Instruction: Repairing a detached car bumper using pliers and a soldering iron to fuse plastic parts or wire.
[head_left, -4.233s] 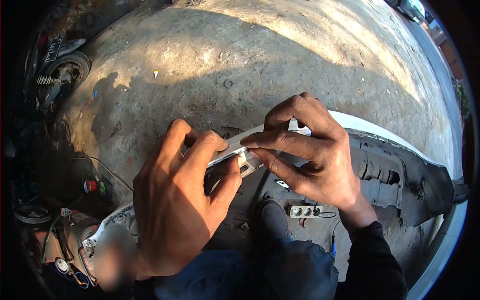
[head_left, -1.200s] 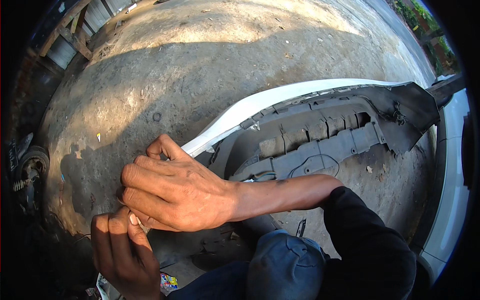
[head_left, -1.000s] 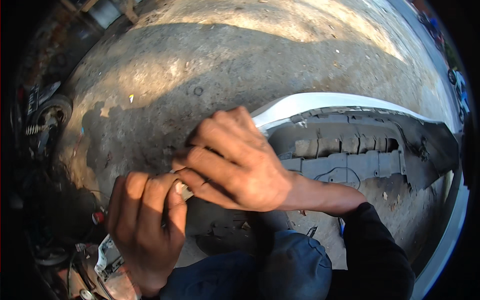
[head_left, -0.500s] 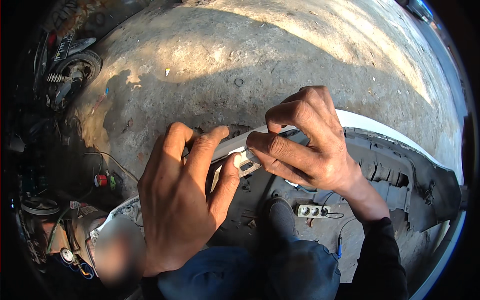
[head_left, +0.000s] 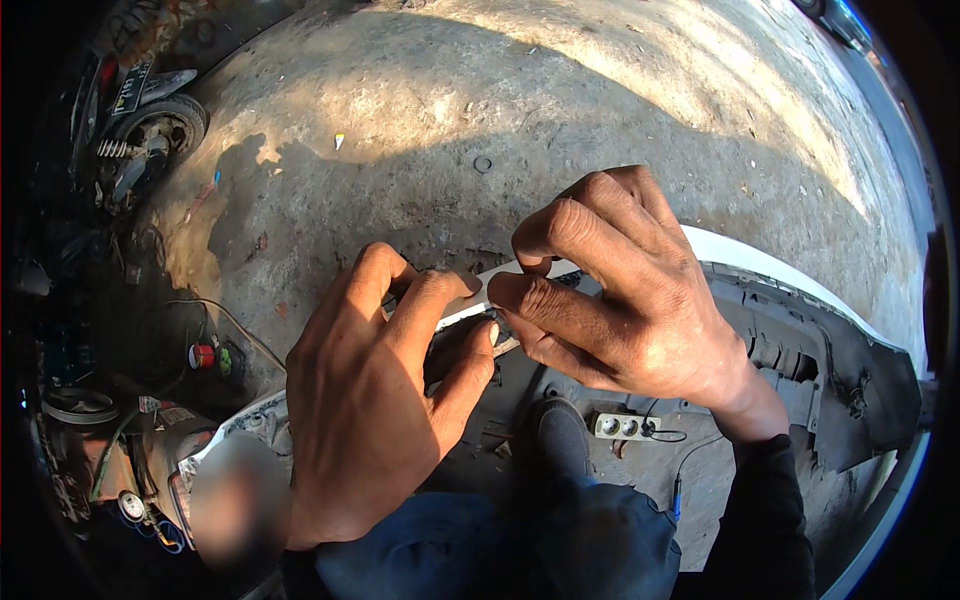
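A large car bumper [head_left: 770, 268], white outside and dark grey inside, curves across in front of me. My left hand [head_left: 365, 405] grips its edge near the middle, with the fingers over the far side and the thumb on the near side. Just right of it, my right hand [head_left: 635, 300] is closed in a pinch at the same edge, thumb and forefinger together. Whatever sits between those fingertips is hidden. A narrow white strip of the edge [head_left: 465, 315] shows between the two hands.
A white power strip [head_left: 626, 427] with a plugged-in black cable lies on the ground by my shoe [head_left: 562, 437]. Right of it is a blue-handled corded tool [head_left: 678, 497]. A motorbike wheel [head_left: 165, 135] stands far left, near a red can [head_left: 202, 357] and a pressure gauge [head_left: 131, 506].
My left hand has shifted slightly right, closer to the right hand. The pale slotted part that showed between thumb and fingers is now mostly hidden. My right hand stays pinched at the edge.
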